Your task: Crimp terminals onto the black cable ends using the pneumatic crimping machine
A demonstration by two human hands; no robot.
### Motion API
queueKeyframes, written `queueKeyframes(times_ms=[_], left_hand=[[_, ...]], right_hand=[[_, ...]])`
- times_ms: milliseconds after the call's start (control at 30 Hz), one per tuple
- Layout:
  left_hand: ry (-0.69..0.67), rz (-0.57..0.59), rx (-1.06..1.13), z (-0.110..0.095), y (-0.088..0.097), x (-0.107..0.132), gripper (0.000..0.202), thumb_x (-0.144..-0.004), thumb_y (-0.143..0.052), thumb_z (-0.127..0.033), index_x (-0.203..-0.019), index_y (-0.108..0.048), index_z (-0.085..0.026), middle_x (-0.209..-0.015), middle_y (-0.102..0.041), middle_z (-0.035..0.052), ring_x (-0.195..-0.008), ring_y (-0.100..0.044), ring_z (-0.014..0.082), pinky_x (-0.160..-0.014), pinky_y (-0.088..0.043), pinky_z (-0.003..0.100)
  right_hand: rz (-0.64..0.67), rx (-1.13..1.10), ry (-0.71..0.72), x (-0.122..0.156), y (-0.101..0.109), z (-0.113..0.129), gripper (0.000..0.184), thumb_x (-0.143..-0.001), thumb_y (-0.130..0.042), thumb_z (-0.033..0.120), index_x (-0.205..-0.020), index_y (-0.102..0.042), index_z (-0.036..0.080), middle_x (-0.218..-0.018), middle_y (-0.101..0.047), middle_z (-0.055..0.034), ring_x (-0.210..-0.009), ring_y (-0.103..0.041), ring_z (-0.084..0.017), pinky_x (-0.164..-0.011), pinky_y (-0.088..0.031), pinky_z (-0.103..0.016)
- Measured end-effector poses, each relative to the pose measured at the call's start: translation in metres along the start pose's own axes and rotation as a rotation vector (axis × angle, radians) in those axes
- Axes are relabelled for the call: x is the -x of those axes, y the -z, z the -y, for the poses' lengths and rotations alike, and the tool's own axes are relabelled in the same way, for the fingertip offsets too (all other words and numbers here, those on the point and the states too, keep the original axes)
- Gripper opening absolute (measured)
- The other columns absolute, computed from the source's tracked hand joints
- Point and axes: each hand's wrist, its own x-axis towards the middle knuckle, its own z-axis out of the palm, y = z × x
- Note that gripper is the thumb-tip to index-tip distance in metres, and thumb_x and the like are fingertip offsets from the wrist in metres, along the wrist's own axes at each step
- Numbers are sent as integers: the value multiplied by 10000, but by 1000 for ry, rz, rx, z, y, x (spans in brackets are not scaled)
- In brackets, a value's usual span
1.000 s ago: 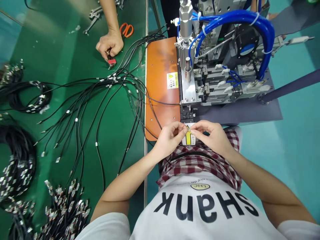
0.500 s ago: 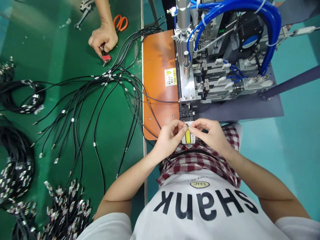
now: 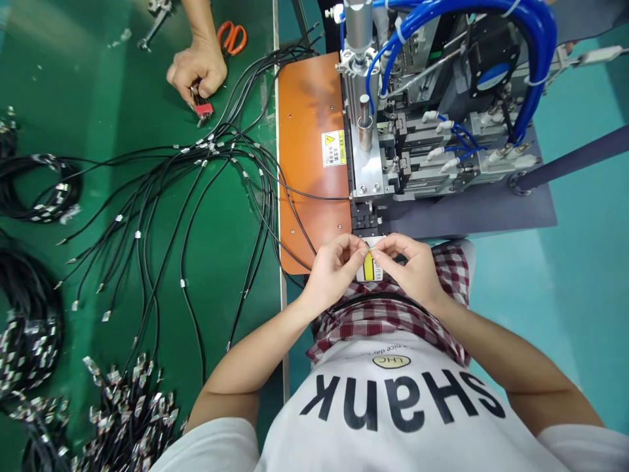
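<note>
A: What's biggest here?
B: The green table (image 3: pixel 108 124), left of the orange plate (image 3: pixel 312 170). The machine (image 3: pixel 417 134) stands against the plate's right side.
A: And the black cables (image 3: pixel 211 147)?
B: They fan over the table, left of the plate, and a few cross the plate itself.
A: Where are the hands?
B: The wearer's left hand (image 3: pixel 331 275) and right hand (image 3: pixel 413 269) meet just beside the plate's near right corner. A co-worker's hand (image 3: pixel 199 69) rests left of the plate's far end.
A: Anything smaller?
B: Orange scissors (image 3: pixel 230 40) near that hand, and a red-banded bundle (image 3: pixel 203 109) in its grasp.
A: And the wearer's fingers?
B: Thumb and forefinger of each are pinched on a thin pale strand (image 3: pixel 372 249), off that same plate corner; its details are too small to tell.
</note>
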Motion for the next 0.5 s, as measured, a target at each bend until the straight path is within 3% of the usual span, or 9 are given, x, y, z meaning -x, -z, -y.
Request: queueKeyframes(times_ms=[233,500], left_hand=[[-12,10,-7,2,1,-1,275,-901,-689,-418,-874,-623,-152,-720,-531,-15,-615,-458,85,-572,-395,220],[-19,13,-40,3,2,-5,282,-900,-689,-430,-892,-627,-155,-727,-526,-9,-625,-453,91,-562,-374,219]], right_hand=[[62,-25,-34,-8,17,7,157,-906,-663,319,-945,-754,197,-903,-752,-42,-805,-687,-193,-758,-521,-343],[16,111,70,-12,8,9,88,-872,-721,305,-878,-756,225,-880,-747,-20,-790,-669,-172,-730,-503,-316]])
